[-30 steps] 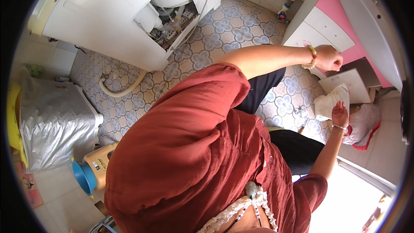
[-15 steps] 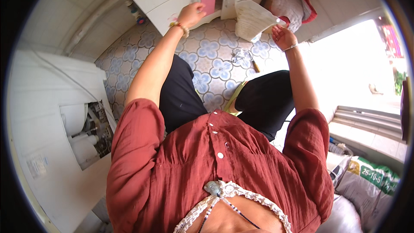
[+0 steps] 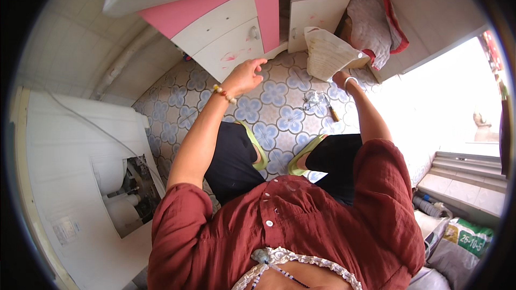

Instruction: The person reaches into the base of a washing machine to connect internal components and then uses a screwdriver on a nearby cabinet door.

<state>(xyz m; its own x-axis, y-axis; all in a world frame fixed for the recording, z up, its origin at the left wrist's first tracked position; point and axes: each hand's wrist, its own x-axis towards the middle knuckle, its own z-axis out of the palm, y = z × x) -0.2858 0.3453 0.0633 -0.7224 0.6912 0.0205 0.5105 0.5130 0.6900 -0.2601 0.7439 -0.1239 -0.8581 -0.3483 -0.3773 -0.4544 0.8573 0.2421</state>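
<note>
My left hand (image 3: pixel 244 77) hangs over the tiled floor, in front of a white cabinet drawer front (image 3: pixel 231 53) with a handle and red smudges. Its fingers are stretched forward and hold nothing. My right hand (image 3: pixel 341 79) is at the lower edge of a stiff, off-white ribbed piece (image 3: pixel 329 53), whose kind I cannot make out. That hand's fingers are mostly hidden, so whether they grip the piece cannot be told. On the floor below lie a screwdriver (image 3: pixel 334 114) with a yellowish handle and small shiny bits of hardware (image 3: pixel 313 101).
Beyond stands a pink and white cabinet (image 3: pixel 267 16) with one door (image 3: pixel 312 19) swung open. A grey cloth with red trim (image 3: pixel 371 27) lies beside it. At left is a white appliance (image 3: pixel 54 172) with exposed inner parts. Sacks (image 3: pixel 462 247) stand at lower right.
My left hand has come away from the drawer handle, and its fingers have straightened. My right hand has turned and moved under the ribbed piece's lower edge. The view has shifted, showing more of the cabinet top.
</note>
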